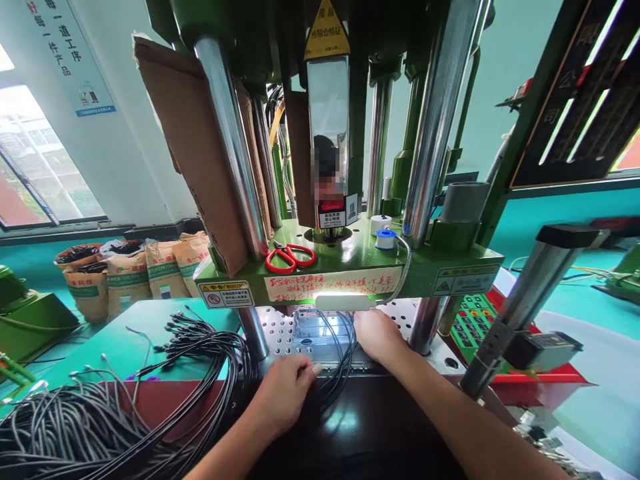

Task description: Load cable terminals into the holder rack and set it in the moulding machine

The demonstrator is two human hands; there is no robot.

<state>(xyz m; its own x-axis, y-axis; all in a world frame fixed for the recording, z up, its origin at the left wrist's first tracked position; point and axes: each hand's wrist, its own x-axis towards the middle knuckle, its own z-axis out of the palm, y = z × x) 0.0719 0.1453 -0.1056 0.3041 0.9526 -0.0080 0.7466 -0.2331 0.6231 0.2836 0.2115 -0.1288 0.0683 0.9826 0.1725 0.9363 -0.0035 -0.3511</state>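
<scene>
Several black cables (343, 357) run out of a metal mould (320, 327) on the press bed and hang over its front edge. My left hand (287, 393) is closed just left of these cables, thumb against curled fingers; whatever it pinches is too small to make out. At the mould's right side, my right hand (379, 335) has its fingers curled in beside the cables. Its fingertips are mostly hidden, and I cannot make out what they grip. A white lamp bar (345, 303) shines right above the mould.
Red-handled cutters (290, 258) and a blue-rimmed spool (385, 239) lie on the green press plate (340, 253). Bundled black cables (200, 353) cover the left side. A button panel (473, 323) and a slanted metal post (520, 313) stand right. Sacks (129, 275) line the wall.
</scene>
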